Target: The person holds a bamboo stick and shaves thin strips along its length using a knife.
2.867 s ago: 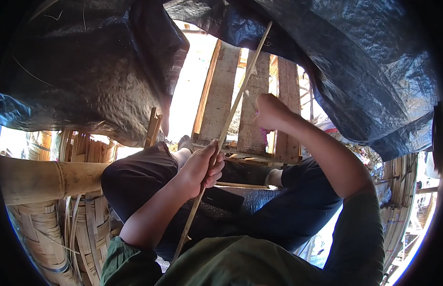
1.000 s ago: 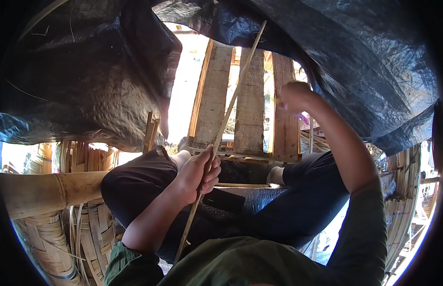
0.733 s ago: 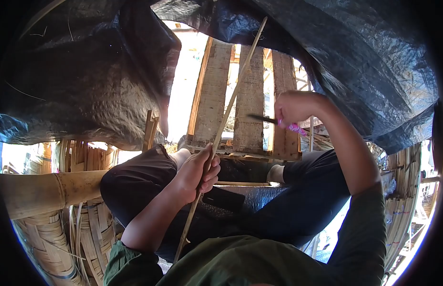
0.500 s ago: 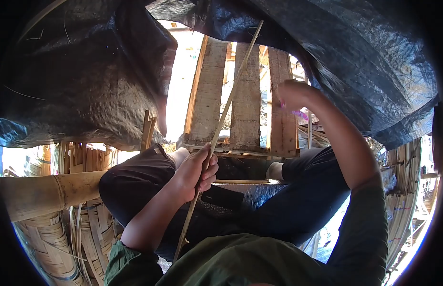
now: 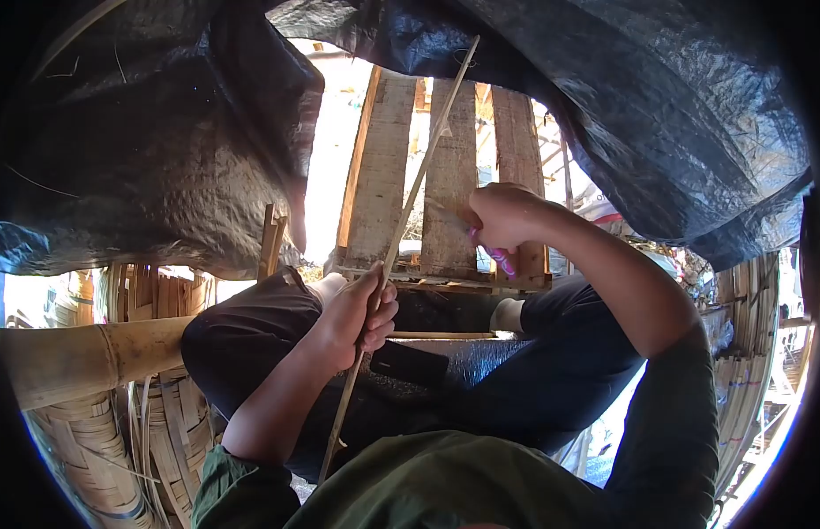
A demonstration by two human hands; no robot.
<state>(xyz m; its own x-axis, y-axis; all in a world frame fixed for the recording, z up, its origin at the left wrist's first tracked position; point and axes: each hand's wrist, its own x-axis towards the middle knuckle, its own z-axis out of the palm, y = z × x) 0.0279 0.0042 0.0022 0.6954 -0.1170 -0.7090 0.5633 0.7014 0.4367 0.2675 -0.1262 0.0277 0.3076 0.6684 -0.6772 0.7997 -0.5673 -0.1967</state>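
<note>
A long, thin bamboo strip (image 5: 411,198) slants upward from my lap, with a small curl lifted from it near the top. My left hand (image 5: 357,319) is wrapped round its lower half. To the right of the strip, my right hand (image 5: 509,217) is closed on a knife (image 5: 498,257) with a pink-purple handle. Its blade points left towards the strip and looks blurred; I cannot tell whether it touches. Behind both hands stands a pallet of rough wooden slats (image 5: 383,176).
Dark plastic sheeting (image 5: 154,150) hangs at left, above and right. A thick bamboo pole (image 5: 101,357) juts in at left, over woven bamboo baskets (image 5: 97,458). A flat black object (image 5: 410,363) lies between my legs. Bundled bamboo strips (image 5: 743,370) stand at right.
My right hand has moved left and slightly down, towards the bamboo strip, and the knife now shows more clearly. My left hand and the strip have shifted only slightly.
</note>
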